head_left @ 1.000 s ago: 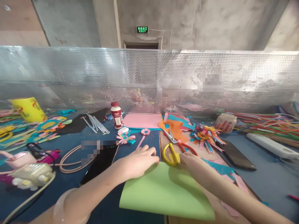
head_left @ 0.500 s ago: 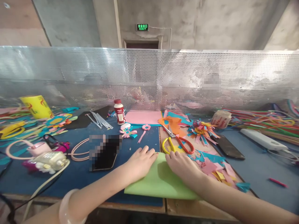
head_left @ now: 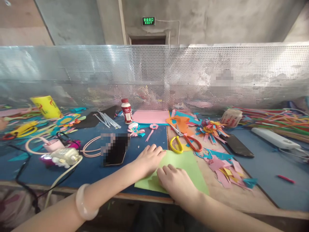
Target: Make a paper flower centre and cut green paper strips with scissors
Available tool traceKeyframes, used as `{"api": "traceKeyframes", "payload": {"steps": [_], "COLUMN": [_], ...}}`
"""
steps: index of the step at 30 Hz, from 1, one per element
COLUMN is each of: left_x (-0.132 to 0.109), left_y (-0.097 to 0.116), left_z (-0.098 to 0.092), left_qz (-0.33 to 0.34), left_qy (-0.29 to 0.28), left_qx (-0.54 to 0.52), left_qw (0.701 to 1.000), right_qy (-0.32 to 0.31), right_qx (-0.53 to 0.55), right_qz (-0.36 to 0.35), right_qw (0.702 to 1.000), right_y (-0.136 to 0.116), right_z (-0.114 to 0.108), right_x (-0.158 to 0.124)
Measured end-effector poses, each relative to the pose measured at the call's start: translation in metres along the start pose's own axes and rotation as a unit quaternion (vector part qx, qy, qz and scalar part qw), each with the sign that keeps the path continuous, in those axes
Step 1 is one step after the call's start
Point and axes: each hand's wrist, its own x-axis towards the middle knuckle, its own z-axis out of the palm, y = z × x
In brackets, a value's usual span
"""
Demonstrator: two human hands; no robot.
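Observation:
A sheet of light green paper (head_left: 190, 167) lies at the front edge of the table, across the seam between the blue mat and bare wood. My left hand (head_left: 150, 159) holds down its upper left part with bent fingers. Lower and to the right, my right hand (head_left: 177, 182) presses on the paper with its fingers curled in. Both hands hide part of the sheet, and I cannot tell how many layers it has. Just beyond it lie scissors (head_left: 177, 146) with one yellow and one red handle, blades partly apart.
A phone (head_left: 115, 153) and a power strip with plugs (head_left: 64, 156) lie to the left. Paper scraps (head_left: 220, 170) and a dark phone (head_left: 238, 145) are on the right. Behind stand a red-capped bottle (head_left: 126, 112), pink paper (head_left: 151, 116) and a perforated metal screen (head_left: 149, 74).
My right hand has moved from the paper's far edge back toward me and slightly left. My left hand stays at the upper left of the sheet. The view has shifted a little.

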Motion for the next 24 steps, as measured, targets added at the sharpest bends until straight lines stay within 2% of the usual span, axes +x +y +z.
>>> {"api": "traceKeyframes", "payload": {"steps": [6, 12, 19, 21, 24], "left_x": [0.001, 0.003, 0.000, 0.001, 0.001], "left_y": [0.001, 0.000, 0.003, 0.004, 0.003], "left_z": [0.010, 0.019, 0.016, 0.016, 0.017], "left_qz": [0.008, 0.004, -0.012, -0.016, -0.019], "left_qy": [0.040, 0.064, 0.063, 0.060, 0.064], "left_qx": [0.002, 0.006, -0.032, -0.033, -0.023], "left_qw": [0.999, 0.998, 0.997, 0.998, 0.998], "right_qy": [0.044, 0.087, 0.121, 0.119, 0.093], "right_qx": [0.024, 0.006, 0.021, 0.034, 0.071], "right_qz": [-0.022, -0.132, -0.246, -0.271, -0.274], "right_qw": [0.998, 0.987, 0.962, 0.954, 0.955], "right_y": [0.001, 0.004, 0.001, -0.001, -0.002], "right_z": [0.005, 0.001, -0.002, -0.001, -0.001], "right_x": [-0.003, 0.000, 0.002, 0.005, 0.010]}}
